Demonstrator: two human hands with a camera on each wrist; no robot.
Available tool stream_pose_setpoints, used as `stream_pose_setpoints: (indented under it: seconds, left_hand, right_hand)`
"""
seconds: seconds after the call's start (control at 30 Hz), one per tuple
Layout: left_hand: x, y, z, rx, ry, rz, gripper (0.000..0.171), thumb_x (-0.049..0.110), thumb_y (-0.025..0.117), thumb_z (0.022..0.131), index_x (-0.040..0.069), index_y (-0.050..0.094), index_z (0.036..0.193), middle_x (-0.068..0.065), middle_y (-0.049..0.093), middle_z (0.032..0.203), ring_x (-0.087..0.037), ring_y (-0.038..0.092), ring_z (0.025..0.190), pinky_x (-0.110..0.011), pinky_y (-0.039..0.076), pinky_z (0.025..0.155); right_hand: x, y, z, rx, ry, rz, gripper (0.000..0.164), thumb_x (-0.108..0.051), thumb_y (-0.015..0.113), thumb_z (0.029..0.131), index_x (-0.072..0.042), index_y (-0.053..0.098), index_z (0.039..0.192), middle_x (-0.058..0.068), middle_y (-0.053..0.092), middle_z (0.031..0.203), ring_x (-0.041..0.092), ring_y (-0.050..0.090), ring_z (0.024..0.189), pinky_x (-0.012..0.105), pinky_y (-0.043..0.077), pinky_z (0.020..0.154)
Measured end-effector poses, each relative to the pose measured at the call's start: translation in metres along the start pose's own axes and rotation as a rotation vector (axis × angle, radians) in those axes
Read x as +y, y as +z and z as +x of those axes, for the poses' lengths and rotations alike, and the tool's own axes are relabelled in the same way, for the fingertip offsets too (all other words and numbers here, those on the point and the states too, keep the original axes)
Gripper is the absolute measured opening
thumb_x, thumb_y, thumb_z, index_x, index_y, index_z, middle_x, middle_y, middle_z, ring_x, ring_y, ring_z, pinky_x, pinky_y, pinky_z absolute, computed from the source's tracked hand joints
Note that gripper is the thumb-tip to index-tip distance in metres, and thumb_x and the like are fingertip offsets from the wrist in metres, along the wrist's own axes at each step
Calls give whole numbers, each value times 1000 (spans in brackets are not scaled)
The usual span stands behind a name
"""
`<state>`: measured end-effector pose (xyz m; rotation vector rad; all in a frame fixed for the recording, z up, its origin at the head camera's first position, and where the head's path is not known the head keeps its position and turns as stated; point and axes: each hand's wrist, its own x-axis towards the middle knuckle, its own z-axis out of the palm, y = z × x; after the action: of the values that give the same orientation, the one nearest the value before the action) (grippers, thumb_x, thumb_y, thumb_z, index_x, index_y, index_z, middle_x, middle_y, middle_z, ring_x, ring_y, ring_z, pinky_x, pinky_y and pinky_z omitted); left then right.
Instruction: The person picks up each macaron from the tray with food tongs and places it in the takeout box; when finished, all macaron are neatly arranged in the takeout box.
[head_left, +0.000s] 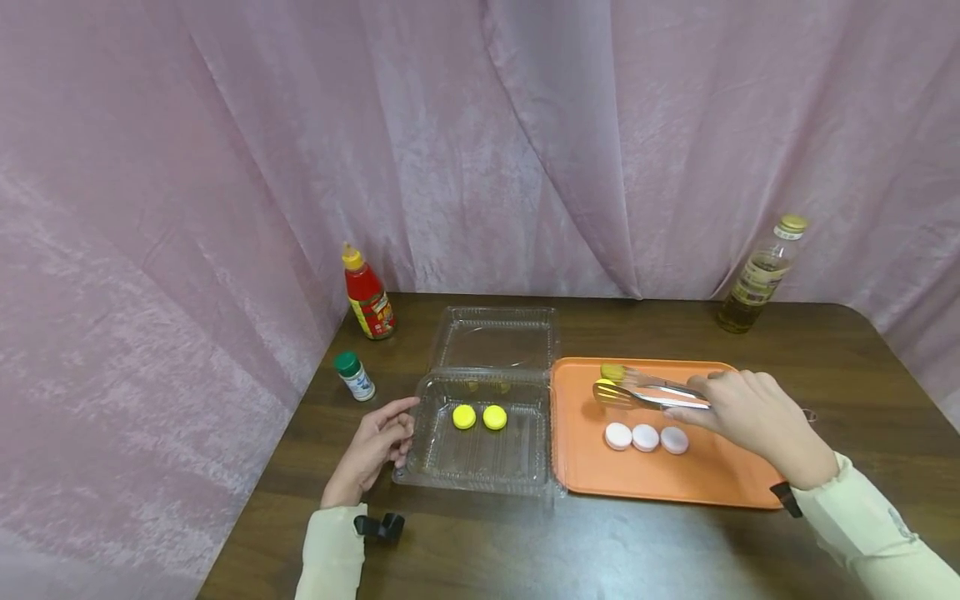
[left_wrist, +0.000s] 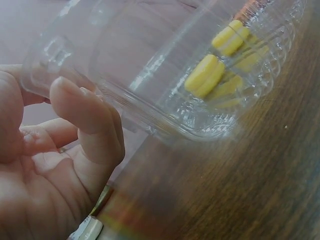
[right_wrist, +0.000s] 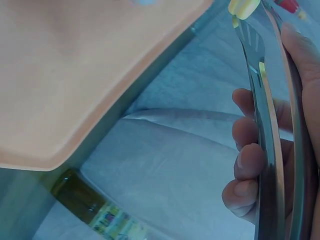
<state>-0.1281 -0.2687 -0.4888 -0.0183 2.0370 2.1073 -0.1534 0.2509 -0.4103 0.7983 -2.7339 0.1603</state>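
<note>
My right hand (head_left: 750, 412) grips metal tongs (right_wrist: 272, 130) over the orange tray (head_left: 525, 492). Between the slotted tips sits a yellow macaron (right_wrist: 244, 7), partly hidden by them in the head view. Three pale macarons (head_left: 645, 437) lie in a row on the tray, nearer the front. To the left is a lidded clear plastic container (head_left: 480, 475), its lid (head_left: 498, 337) folded back. Two yellow macarons (head_left: 479, 417) stand side by side inside. My left hand (head_left: 377, 446) touches the container's left edge, index finger extended along the rim and thumb apart from it.
A red sauce bottle (head_left: 369, 300) and a green-capped shaker (head_left: 355, 377) stand left of the container. At the back right is an oil bottle (head_left: 757, 279). A pink curtain (head_left: 480, 167) hangs behind the wooden table (head_left: 480, 550).
</note>
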Motion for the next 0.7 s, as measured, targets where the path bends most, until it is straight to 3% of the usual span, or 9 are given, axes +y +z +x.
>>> stream_pose_setpoints:
  seconds: [0.3, 0.7]
  left_hand:
    - [1, -1, 0, -12, 5, -3, 55, -8, 47, 92, -9, 42, 146, -5, 53, 88, -11, 49, 61, -20, 43, 45]
    - [0, 0, -1, -8, 16, 2, 55, -8, 47, 91, -9, 43, 146, -5, 53, 88, -11, 49, 61, -20, 43, 45]
  right_hand:
    - [-6, -6, 11, 83, -45, 24, 41, -53, 76, 82, -23, 52, 67, -14, 31, 54, 5, 28, 45, 26, 20, 39]
    - [-25, -2, 32, 69, -74, 64, 47, -55, 76, 82, -23, 46, 64, -13, 31, 54, 5, 29, 45, 25, 20, 41]
